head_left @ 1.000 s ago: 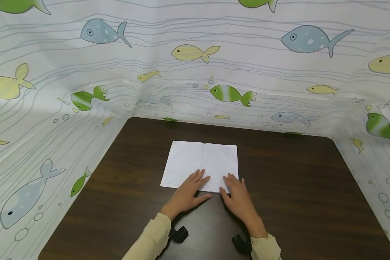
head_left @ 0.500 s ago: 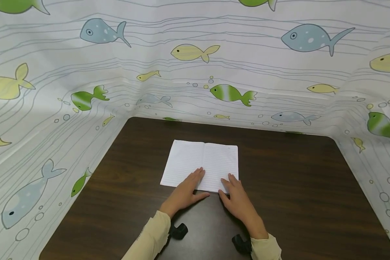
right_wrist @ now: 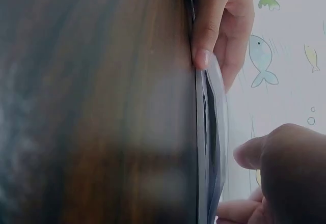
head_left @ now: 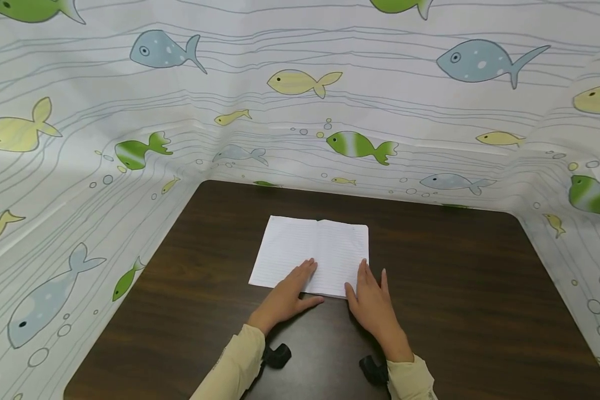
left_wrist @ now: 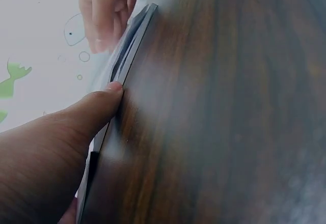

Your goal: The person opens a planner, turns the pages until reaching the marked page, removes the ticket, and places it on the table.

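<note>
An open notebook (head_left: pixel 290 244) with lined white pages lies flat on the dark wooden table. My left hand (head_left: pixel 287 291) rests with straight fingers on the lower middle of its pages, by the fold, the thumb (left_wrist: pixel 104 102) at the near edge. Over the lower right corner is my right hand (head_left: pixel 372 300), its fingers extended along the right page's edge and the thumb spread toward the page. In the right wrist view, the right thumb (right_wrist: pixel 249 152) is held off the pages, which bow up slightly from the table along the near edge (right_wrist: pixel 216 132).
The dark brown table (head_left: pixel 455 289) extends around the notebook on all sides. White sheeting printed with fish (head_left: pixel 405 100) rises along its back and both sides. Black wrist devices (head_left: pixel 277 355) hang under both forearms, which wear cream sleeves (head_left: pixel 235 361).
My right hand has shifted to the right, from the right page to its outer edge, and its fingers now point more forward. The left hand has drawn its fingers together and otherwise stays in place.
</note>
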`<state>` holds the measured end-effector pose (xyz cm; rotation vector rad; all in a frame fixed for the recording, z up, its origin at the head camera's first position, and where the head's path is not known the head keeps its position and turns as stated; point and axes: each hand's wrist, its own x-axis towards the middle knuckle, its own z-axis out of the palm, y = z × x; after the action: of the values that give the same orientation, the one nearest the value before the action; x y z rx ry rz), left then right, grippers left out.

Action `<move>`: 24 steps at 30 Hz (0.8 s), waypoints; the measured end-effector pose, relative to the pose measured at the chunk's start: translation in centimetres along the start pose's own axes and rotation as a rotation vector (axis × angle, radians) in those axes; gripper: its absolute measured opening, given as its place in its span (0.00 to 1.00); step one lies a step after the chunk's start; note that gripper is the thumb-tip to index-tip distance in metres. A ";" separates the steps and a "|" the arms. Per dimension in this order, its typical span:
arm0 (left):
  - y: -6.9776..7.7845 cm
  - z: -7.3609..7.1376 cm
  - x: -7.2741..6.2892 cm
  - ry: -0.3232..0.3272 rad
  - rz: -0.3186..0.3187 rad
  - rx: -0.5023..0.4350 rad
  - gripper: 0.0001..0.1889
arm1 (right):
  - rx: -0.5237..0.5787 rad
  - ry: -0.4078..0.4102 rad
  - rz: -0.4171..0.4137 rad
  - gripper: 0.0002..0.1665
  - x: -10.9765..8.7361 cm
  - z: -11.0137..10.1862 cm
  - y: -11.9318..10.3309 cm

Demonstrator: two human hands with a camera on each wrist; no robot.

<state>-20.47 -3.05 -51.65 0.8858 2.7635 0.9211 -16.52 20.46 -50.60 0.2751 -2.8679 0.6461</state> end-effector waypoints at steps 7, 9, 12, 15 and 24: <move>-0.1 0.0 0.0 0.028 -0.012 -0.018 0.48 | 0.039 -0.064 -0.023 0.37 0.4 0.3 -0.3; -0.1 0.0 -0.1 0.019 -0.018 -0.039 0.47 | 0.072 -0.085 -0.032 0.36 0.4 0.4 -0.3; -0.1 -0.1 -0.1 0.030 -0.012 -0.056 0.44 | 0.109 -0.103 -0.058 0.35 0.4 0.6 -0.3; -0.3 -0.1 -0.3 0.060 -0.003 -0.054 0.39 | 0.152 -0.104 -0.086 0.34 0.5 0.7 0.0; -0.7 -0.5 -1.2 0.093 0.025 -0.039 0.36 | 0.338 -0.143 0.018 0.37 0.8 -0.3 1.1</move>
<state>-19.90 -4.43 -51.74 0.8957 2.8065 1.0422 -17.44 21.42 -50.61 0.3571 -2.8832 1.1612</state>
